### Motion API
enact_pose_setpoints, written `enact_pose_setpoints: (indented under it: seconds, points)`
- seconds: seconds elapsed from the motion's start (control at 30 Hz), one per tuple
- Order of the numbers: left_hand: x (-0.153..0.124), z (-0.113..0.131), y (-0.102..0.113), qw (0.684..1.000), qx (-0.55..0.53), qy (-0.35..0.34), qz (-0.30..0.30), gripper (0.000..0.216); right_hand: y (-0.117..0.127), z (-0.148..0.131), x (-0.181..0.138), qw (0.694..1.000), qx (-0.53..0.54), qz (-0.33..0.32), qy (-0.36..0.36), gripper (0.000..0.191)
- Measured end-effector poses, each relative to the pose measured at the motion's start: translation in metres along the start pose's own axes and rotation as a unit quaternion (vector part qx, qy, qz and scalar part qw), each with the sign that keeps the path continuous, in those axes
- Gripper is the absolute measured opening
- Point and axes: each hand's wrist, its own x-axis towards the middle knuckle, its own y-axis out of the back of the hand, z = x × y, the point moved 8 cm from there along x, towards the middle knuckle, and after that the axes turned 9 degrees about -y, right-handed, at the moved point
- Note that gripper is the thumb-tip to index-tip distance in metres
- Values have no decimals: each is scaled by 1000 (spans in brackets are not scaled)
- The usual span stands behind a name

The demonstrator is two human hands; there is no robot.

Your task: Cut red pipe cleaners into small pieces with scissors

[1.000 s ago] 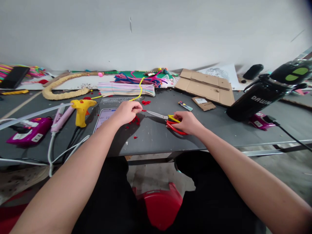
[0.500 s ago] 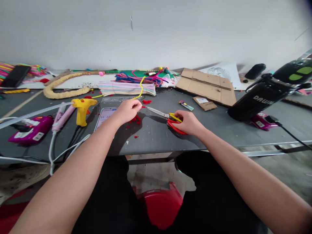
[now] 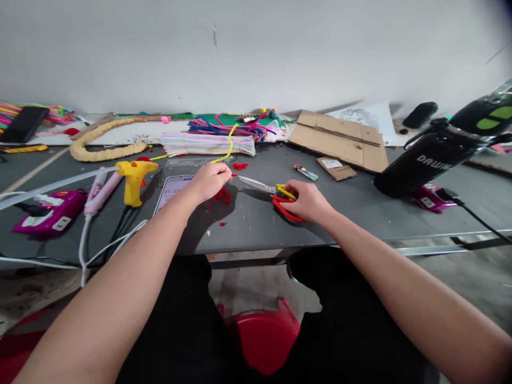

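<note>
My left hand (image 3: pixel 208 181) is closed in a pinch on a red pipe cleaner (image 3: pixel 234 175); just a short end of it shows past the fingertips. My right hand (image 3: pixel 307 199) grips scissors (image 3: pixel 258 184) with red and yellow handles. Their tips point left, close to the red end, and the blades look nearly closed. Small red snippets (image 3: pixel 221 196) lie on the table below my left hand, and another red clump (image 3: pixel 240 166) lies just beyond the tips. A bent yellow pipe cleaner (image 3: pixel 231 144) stands up behind my left hand.
Left are a yellow glue gun (image 3: pixel 135 181), a pink tool (image 3: pixel 104 191), a purple power strip (image 3: pixel 54 214) and a phone (image 3: pixel 171 191). Pipe cleaner bundles (image 3: pixel 204 145) lie behind. Cardboard (image 3: pixel 338 140) and a black bottle (image 3: pixel 424 160) stand right.
The scissors and my right hand have shifted very slightly left. My left hand has barely moved, still pinching the red pipe cleaner. Less of its red end shows.
</note>
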Motion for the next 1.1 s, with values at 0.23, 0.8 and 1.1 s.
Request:
enact_pose_setpoints:
  seconds: [0.23,0.8,1.1]
  points:
    - [-2,5,0,1000,2,23,-5,21,-1,0,0,1000,2,4,6,34]
    - [-2,13,0,996,85,-25,-15,25,0,-2,0,1000,8,2,13,30]
    - [-1,7,-1,998,59,-6,-11,22,0,-2,0,1000,8,-1,16,32]
